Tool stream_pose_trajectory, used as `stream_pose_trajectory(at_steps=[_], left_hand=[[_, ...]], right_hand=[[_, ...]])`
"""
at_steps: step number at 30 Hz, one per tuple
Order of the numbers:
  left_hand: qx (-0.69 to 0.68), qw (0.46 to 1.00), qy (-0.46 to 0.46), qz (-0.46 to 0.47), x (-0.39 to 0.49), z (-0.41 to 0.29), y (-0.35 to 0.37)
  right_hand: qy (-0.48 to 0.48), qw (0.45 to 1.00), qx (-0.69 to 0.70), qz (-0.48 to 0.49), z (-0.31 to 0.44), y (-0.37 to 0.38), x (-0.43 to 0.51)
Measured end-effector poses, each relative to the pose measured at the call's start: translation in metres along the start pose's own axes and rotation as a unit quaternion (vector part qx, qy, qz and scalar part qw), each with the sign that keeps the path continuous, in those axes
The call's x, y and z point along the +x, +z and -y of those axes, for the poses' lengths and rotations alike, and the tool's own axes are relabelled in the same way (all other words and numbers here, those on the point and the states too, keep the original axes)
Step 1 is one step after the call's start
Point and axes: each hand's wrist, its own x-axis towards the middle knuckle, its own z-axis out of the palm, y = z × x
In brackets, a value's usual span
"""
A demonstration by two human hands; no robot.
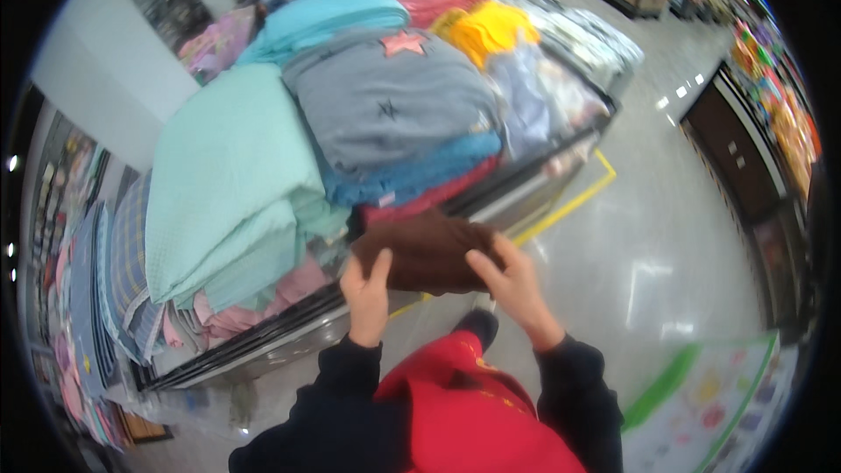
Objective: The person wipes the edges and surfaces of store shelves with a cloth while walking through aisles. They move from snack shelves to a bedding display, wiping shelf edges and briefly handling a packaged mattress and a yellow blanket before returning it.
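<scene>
A folded dark brown cloth (427, 253) is stretched between my two hands in front of my body. My left hand (368, 292) grips its left end, thumb on top. At the right end, my right hand (516, 286) holds it the same way. Just beyond the cloth lies a stack with a grey star-patterned textile (394, 98) over a blue one (420, 167) and a red one (433, 194). A large mint-green folded textile (223, 177) lies to the left of that stack. The fingers under the cloth are hidden.
The display stand's dark edge (243, 335) runs diagonally before me, piled with turquoise (328, 16), pink and yellow textiles (493, 29). Plaid pieces (128, 243) sit at the left. Grey floor with a yellow line (565, 200) lies right, near a dark cabinet (736, 144) and a printed board (703, 401).
</scene>
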Motion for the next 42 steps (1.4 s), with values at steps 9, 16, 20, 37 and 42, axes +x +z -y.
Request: stream_pose_trajectory(at_steps=[9,16,20,37,42], left_hand=[[0.499,0.845,-0.096,-0.167,0.062,0.092,-0.016],[0.636,0.769,-0.031,-0.057,0.038,0.103,-0.030],[0.677,0.712,-0.084,-0.165,0.034,0.065,0.013],[0.098,0.756,0.610,0.215,0.207,-0.167,0.466],[0.224,0.840,0.469,-0.156,0.333,-0.094,0.411]], right_hand=[[-0.057,0.959,-0.206,0.187,-0.095,0.013,0.142],[-0.065,0.969,0.002,0.238,-0.048,-0.135,0.190],[-0.177,0.969,0.051,0.168,0.038,-0.273,0.238],[-0.517,0.818,0.178,0.180,0.153,-0.446,0.379],[-0.436,0.886,0.131,0.083,0.133,-0.433,0.418]])
